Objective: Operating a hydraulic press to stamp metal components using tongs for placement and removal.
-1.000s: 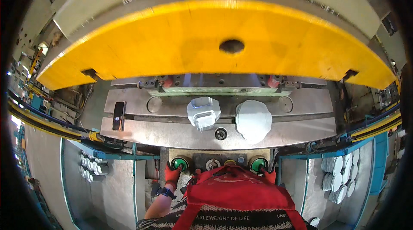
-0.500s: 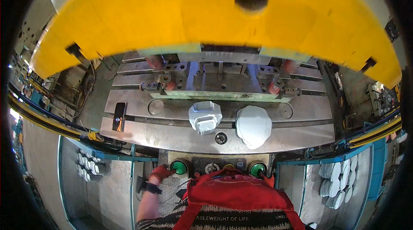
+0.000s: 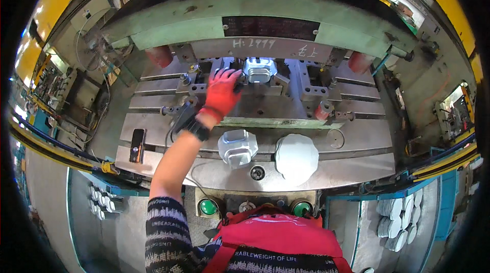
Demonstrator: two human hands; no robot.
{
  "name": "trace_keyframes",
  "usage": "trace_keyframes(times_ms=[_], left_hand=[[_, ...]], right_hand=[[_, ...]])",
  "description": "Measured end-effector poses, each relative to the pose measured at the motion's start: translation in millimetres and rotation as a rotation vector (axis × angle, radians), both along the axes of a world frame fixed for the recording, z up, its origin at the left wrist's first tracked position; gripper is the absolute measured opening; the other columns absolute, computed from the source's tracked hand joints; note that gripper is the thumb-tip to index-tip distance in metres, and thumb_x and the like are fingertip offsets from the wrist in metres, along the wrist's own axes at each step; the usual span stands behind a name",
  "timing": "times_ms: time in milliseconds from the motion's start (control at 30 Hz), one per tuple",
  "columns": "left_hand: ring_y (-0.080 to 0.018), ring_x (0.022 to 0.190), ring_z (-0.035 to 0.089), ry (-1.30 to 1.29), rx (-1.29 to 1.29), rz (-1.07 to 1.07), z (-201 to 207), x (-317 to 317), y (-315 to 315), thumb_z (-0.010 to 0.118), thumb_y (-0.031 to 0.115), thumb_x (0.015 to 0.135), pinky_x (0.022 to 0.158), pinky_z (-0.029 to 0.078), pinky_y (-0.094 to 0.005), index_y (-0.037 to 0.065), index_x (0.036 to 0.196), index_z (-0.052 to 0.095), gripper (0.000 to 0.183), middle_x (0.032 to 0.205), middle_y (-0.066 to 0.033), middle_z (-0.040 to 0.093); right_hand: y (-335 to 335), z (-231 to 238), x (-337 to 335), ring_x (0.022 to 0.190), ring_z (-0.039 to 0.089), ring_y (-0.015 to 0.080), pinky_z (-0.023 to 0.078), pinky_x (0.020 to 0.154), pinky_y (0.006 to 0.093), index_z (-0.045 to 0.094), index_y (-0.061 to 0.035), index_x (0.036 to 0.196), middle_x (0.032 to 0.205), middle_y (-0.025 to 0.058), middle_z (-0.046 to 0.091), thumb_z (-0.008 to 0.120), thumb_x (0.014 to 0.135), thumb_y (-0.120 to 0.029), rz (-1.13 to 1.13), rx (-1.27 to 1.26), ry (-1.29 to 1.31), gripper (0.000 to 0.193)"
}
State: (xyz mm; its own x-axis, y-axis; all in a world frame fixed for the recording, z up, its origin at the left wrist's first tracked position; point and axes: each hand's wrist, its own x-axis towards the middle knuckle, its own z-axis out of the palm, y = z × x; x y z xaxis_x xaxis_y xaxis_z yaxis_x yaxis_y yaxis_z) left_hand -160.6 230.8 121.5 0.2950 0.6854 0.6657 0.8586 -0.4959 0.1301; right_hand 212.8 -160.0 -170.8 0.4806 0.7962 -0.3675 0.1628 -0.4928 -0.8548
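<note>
My left hand (image 3: pixel 223 94), in a red glove with dark fingertips, reaches into the press with its fingers apart. Just right of its fingers, a shiny formed metal part (image 3: pixel 260 70) sits under the raised upper die (image 3: pixel 265 50); I see a small gap between them. A similar formed metal part (image 3: pixel 238 148) rests on the press bed, below my left forearm's right side. To its right lies a stack of pale flat metal blanks (image 3: pixel 296 159). A patch of red by the right green button (image 3: pixel 301 208) may be my right glove; its fingers are hidden.
A phone (image 3: pixel 137 146) lies on the left of the slotted bed (image 3: pixel 347 163). Another green button (image 3: pixel 207 206) sits on the front panel. Formed parts fill a corner of the left bin (image 3: pixel 130 242); blanks lie in the right one (image 3: pixel 429 232). A thin cable (image 3: pixel 196 183) hangs near my forearm.
The yellow ram has gone up out of the front, baring the green upper die block. My left hand has left the left button and moved forward into the press, where a formed part now shows.
</note>
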Motion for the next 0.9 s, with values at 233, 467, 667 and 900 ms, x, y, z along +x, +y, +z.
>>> trace_keyframes(times_ms=[233, 467, 667, 900], left_hand=[[-0.0307, 0.119, 0.045, 0.147, -0.553, 0.02, 0, 61, 90, 0.061, 0.029, 0.074, 0.102, 0.03, -0.0465, 0.015, 0.122, 0.051, 0.05, 0.124, -0.0118, 0.053], [-0.036, 0.114, 0.049, 0.32, 0.159, 0.022, -54, 43, 125, 0.048, 0.022, 0.081, 0.099, 0.033, -0.0496, 0.007, 0.116, 0.053, 0.039, 0.121, -0.0194, 0.053], [-0.0289, 0.108, 0.052, 0.227, -0.242, 0.045, 21, 37, 37, 0.058, 0.02, 0.074, 0.102, 0.028, -0.0512, 0.011, 0.11, 0.057, 0.037, 0.106, -0.0126, 0.059], [-0.0253, 0.109, 0.05, 0.25, -0.239, -0.028, -3, -11, -99, 0.069, 0.021, 0.064, 0.107, 0.015, -0.0562, 0.014, 0.107, 0.058, 0.045, 0.099, -0.0079, 0.06]], right_hand=[[-38, -83, 31, 0.068, 0.061, 0.0156, 0.047, 0.058, 0.0305, 0.059, -0.0031, 0.101, 0.085, 0.0075, 0.066, 0.082, 0.063, -0.032, 0.033, -0.115, -0.006, 0.054], [-3, 7, 3, 0.076, 0.061, 0.0173, 0.049, 0.069, 0.0313, 0.058, -0.0016, 0.105, 0.09, 0.0088, 0.066, 0.08, 0.066, -0.025, 0.012, -0.089, 0.054, 0.05], [-27, -52, 23, 0.07, 0.059, 0.0149, 0.047, 0.062, 0.0305, 0.059, -0.0023, 0.108, 0.092, 0.0076, 0.065, 0.068, 0.078, -0.029, 0.044, 0.025, -0.125, 0.041], [-58, -66, 71, 0.062, 0.053, 0.0124, 0.042, 0.055, 0.0284, 0.057, -0.0036, 0.112, 0.092, 0.006, 0.064, 0.059, 0.085, -0.031, -0.108, -0.002, -0.143, 0.038]])
